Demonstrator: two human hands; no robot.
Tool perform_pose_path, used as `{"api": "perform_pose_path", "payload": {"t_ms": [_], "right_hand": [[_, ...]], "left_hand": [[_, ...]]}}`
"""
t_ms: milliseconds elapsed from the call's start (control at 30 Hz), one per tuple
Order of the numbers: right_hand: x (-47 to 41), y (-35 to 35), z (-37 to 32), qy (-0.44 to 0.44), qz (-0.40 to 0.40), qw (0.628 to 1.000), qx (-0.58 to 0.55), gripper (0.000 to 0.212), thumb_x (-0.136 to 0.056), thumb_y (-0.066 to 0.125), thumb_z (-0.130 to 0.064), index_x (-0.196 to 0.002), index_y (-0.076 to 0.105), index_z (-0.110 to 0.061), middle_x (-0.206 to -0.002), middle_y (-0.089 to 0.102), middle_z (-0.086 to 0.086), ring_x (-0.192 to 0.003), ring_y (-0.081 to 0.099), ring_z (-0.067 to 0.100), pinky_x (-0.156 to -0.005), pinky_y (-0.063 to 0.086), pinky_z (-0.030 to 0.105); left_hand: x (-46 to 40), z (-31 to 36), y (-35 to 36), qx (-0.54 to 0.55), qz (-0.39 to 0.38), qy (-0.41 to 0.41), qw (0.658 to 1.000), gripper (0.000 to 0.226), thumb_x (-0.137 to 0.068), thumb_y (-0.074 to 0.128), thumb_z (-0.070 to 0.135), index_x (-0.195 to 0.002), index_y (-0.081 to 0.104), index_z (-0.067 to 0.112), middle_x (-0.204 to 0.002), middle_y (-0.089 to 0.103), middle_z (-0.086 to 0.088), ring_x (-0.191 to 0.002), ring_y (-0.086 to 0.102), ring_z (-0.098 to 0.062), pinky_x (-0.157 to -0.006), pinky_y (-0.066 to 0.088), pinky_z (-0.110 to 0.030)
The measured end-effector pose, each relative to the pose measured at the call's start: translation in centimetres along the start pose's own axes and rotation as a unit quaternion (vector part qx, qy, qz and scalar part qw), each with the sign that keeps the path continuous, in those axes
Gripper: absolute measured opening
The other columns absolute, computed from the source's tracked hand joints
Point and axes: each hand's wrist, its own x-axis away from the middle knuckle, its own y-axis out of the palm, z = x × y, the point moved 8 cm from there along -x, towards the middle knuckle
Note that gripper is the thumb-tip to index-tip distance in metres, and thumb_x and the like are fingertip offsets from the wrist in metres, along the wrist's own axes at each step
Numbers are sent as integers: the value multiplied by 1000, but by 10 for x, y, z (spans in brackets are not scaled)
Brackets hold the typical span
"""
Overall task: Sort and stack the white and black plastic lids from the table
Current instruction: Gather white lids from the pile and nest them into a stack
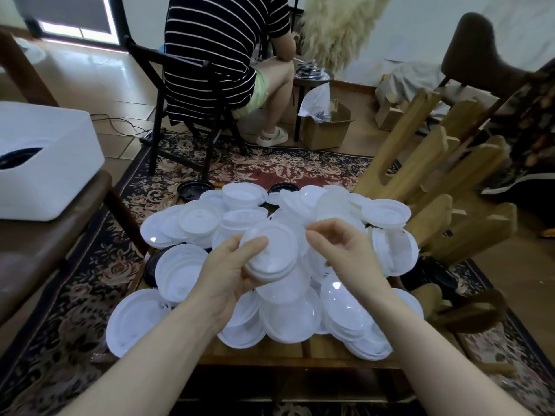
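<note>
A heap of white plastic lids [288, 313] covers a low wooden table [300, 354]. A few black lids [195, 187] peek out at the heap's far edge and another at its left side [151, 265]. My left hand [228, 274] grips a short stack of white lids [271, 250] above the middle of the heap, thumb on top. My right hand [342, 250] hovers just right of that stack, fingers loosely curled; I see nothing in them.
A white bin [45, 163] holding dark lids stands on a brown bench at left. A person in a striped shirt sits on a black chair [186, 94] beyond the table. Wooden pieces [435, 187] lean at right. A cardboard box [327, 127] sits on the floor.
</note>
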Motion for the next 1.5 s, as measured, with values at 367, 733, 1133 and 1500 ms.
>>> {"api": "perform_pose_path", "payload": {"t_ms": [367, 733, 1133, 1500], "right_hand": [[-28, -36, 5, -73, 72, 886, 452, 19, -95, 56, -31, -91, 73, -24, -102, 68, -8, -111, 46, 20, -83, 19, 34], [-25, -53, 1, -81, 132, 964, 216, 11, -92, 64, -19, -85, 71, -21, -82, 64, -24, -87, 60, -2, -88, 47, 34], [-12, -39, -10, -33, 86, 985, -147, 17, -99, 53, -17, -86, 61, -10, -79, 59, 3, -66, 57, 11, -60, 52, 21], [-6, -1, 14, 188, -27, 901, -389, 25, -100, 49, -25, -101, 65, -6, -78, 74, 5, -64, 71, 13, -52, 57, 22]], "left_hand": [[1, 1, -2, 6, 3, -10, 1000, 28, -88, 68, 13, -116, 68, 10, -107, 76, -8, -85, 73, -20, -60, 60, -28], [4, 3, 8, 12, -48, -18, 999, 33, -94, 58, 12, -126, 64, 12, -116, 73, -9, -89, 71, -22, -74, 62, -35], [0, 4, 5, -10, -39, 13, 999, 51, -82, 71, 10, -130, 60, 23, -114, 74, -6, -92, 72, -21, -83, 59, -40], [-1, 7, 0, -2, -22, 29, 999, 37, -94, 63, 9, -125, 66, 27, -107, 75, -5, -89, 71, -16, -79, 59, -33]]}}
